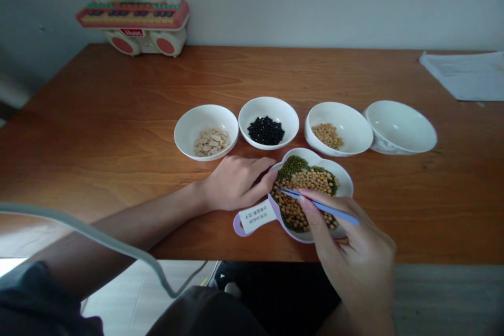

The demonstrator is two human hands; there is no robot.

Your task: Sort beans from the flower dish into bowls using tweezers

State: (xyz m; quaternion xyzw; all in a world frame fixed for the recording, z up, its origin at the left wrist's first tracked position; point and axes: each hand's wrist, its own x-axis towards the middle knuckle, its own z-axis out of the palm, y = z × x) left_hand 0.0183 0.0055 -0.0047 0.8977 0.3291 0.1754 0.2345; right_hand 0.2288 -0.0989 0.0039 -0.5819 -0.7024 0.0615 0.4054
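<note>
In my right hand (354, 241) is a pair of blue tweezers (334, 211), pinched between thumb and fingers. Their tips reach into the beans at the left side of a white, lobed dish (346, 181) with a purple rim and a labelled handle. Yellow soybeans (315, 181) and small green mung beans (294, 165) lie mixed in this dish. My left hand (236, 181) grips the dish's left edge, its thumb over the rim; some fingertips are hidden. Whether a bean sits between the tweezer tips is too small to tell.
Behind the dish stand white bowls: one with pale flat seeds (211, 142), one with black beans (265, 130), one with soybeans (327, 135), and a plain bowl (401, 126) at right. A toy keyboard (134, 16) and papers (464, 73) lie farther back. A grey cable (98, 236) crosses the lower left.
</note>
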